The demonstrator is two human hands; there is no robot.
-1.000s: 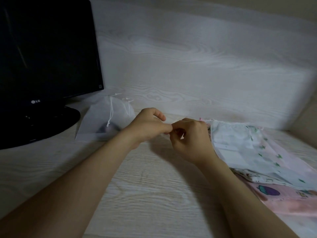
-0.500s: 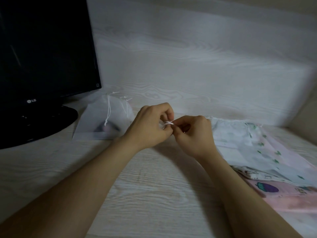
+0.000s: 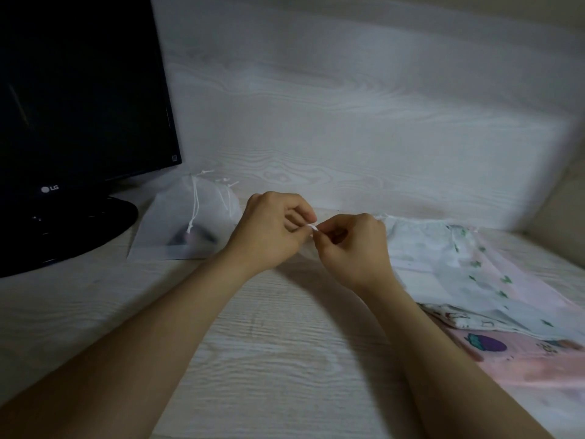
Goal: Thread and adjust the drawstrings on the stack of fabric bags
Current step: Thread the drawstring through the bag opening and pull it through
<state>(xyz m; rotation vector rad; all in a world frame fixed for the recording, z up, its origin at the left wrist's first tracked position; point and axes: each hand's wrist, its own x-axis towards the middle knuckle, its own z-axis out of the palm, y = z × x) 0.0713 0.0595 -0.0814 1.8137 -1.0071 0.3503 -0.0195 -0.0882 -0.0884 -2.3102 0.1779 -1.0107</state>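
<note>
Head view: we see left hand (image 3: 269, 229) and right hand (image 3: 354, 248) meeting above table (image 3: 253, 359), fingers curled, both pinching white drawstring (image 3: 313, 227) end between thumb and fingertips. Bags (image 3: 443, 264) lie stacked flat on table, just right of right hand: white leaf-print one on top, pink ones beneath. Left of hands we note sheer pouch (image 3: 186, 223) with own cords, beside monitor (image 3: 79, 106) base.
</note>
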